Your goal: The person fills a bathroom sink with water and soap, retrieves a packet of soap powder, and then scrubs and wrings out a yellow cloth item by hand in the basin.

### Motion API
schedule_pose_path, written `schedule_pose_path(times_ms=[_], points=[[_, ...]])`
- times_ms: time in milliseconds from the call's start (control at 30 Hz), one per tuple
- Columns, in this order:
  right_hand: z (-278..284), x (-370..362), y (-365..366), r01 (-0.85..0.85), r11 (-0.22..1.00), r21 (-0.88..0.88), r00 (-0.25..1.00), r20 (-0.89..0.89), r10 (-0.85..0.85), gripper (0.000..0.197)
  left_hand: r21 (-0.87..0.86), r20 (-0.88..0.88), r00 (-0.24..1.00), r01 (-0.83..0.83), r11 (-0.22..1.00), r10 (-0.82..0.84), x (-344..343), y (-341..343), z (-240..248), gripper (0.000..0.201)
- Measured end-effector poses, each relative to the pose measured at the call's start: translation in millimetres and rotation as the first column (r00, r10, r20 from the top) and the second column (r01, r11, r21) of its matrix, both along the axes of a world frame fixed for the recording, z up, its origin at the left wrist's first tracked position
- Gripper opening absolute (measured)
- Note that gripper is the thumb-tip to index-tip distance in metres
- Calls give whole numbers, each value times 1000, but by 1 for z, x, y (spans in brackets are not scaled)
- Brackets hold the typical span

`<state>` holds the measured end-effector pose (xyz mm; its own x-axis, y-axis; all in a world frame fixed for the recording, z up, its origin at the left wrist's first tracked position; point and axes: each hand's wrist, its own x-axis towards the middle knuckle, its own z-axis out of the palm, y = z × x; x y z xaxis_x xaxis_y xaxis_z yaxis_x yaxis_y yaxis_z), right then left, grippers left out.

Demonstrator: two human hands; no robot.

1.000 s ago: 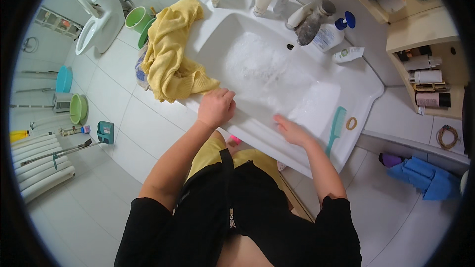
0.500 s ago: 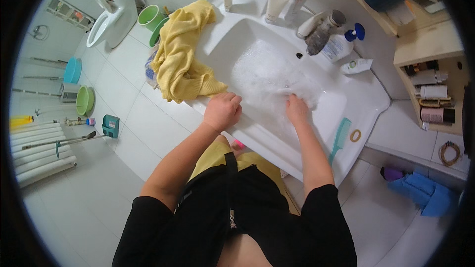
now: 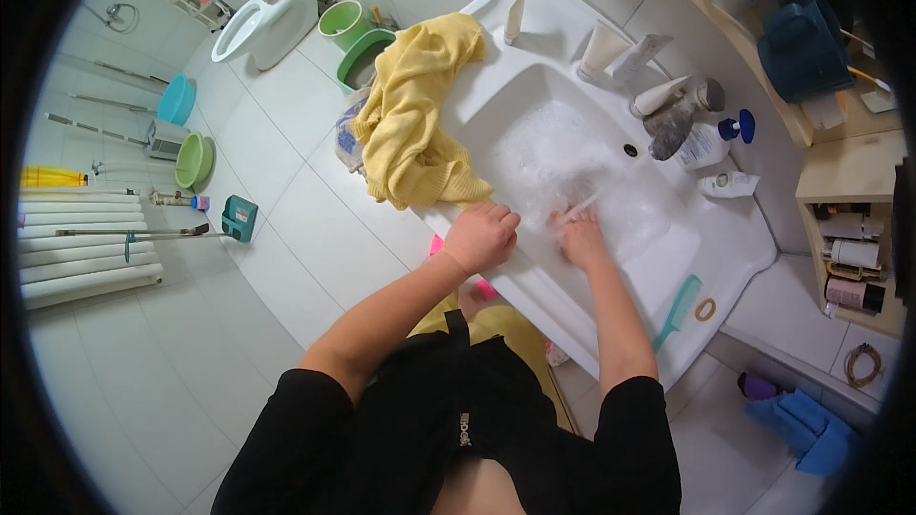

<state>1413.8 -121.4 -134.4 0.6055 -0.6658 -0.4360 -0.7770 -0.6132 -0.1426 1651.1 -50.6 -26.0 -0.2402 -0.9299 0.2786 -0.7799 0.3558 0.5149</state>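
A white washbasin [image 3: 534, 324] holds water with white suds [image 3: 549, 148]. My right hand [image 3: 580, 238] reaches down into the suds, fingers stretched out and partly covered by foam; a whitish streak crosses them. At the basin's near left rim rests my left hand [image 3: 484, 238], fingers curled closed. It sits right by the lower hem of a yellow knitted sweater [image 3: 425, 114], which lies heaped over the basin's left edge. Whatever the left fingers grip, if anything, is hidden under them.
Tubes [image 3: 603, 48] and a pump bottle [image 3: 706, 143] line the basin's back rim. A dark stocking-like bundle [image 3: 677, 124] hangs over the faucet area. A green comb [image 3: 679, 310] and a ring [image 3: 705, 310] lie at right. Green buckets [image 3: 345, 24] stand behind the sweater.
The whole view has shifted, so the basin appears farther right and lower. My right hand's fingers have spread in the suds, and the foam is stirred around them. The left hand stays at the rim.
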Motion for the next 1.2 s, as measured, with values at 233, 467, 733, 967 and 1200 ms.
schedule_pose_path(times_ms=[233, 467, 733, 967, 1200], points=[[4, 23, 18, 316, 921, -227, 949, 69, -308, 43, 26, -325, 920, -223, 974, 219, 42, -48, 53, 28], [7, 39, 26, 564, 820, -98, 825, 114, -554, 27, -270, 249, 807, -473, 838, 536, 130, -146, 52, 30], [105, 70, 42, 614, 770, 174, 770, 86, -633, 29, 458, -837, 280, -114, 881, 471, 159, -129, 109, 34], [160, 140, 5, -362, 226, 905, -328, 103, -939, 45, 228, -734, 669, 410, 883, -121, 138, -40, 112, 51], [164, 157, 8, -463, 193, 865, -524, -91, -847, 43, 208, -578, 810, 31, 978, 97, 140, -10, 86, 28]])
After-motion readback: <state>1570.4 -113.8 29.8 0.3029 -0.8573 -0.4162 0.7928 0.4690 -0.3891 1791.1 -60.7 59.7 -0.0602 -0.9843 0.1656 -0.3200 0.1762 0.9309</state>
